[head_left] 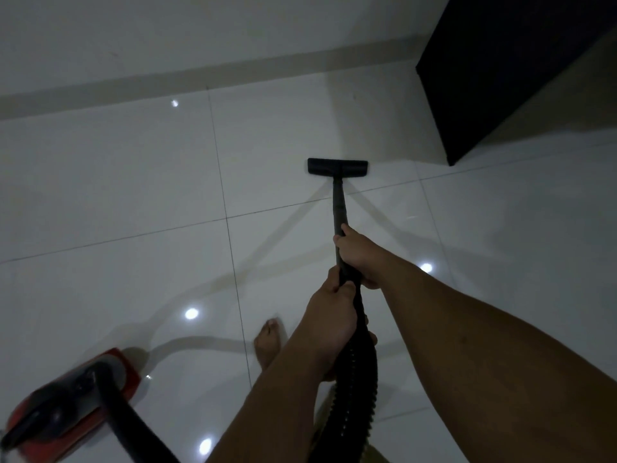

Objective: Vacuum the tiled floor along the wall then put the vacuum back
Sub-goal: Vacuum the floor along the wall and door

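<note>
Now we clench both hands, right hand point(359, 253) ahead of left hand point(330, 315), around the wand point(339, 202), its long axis running up-frame to the floor head point(337, 167), short of the wall point(200, 38).

The tiled floor point(133, 182) is glossy white, crossed by thin dark grout lines in a square grid and dotted with small bright white light reflections. Along the floor's far edge runs a beige skirting strip point(200, 80) under a plain white wall point(167, 28). The floor nozzle point(337, 167) is matt black, and its tube point(339, 205) is dark grey to black. Nearer than the nozzle, the ribbed hose point(357, 379) is black with a ringed pattern. Left of the hose, the vacuum body point(66, 402) is red with black and grey parts. Right of the nozzle, a cabinet point(517, 68) is solid black.
</note>
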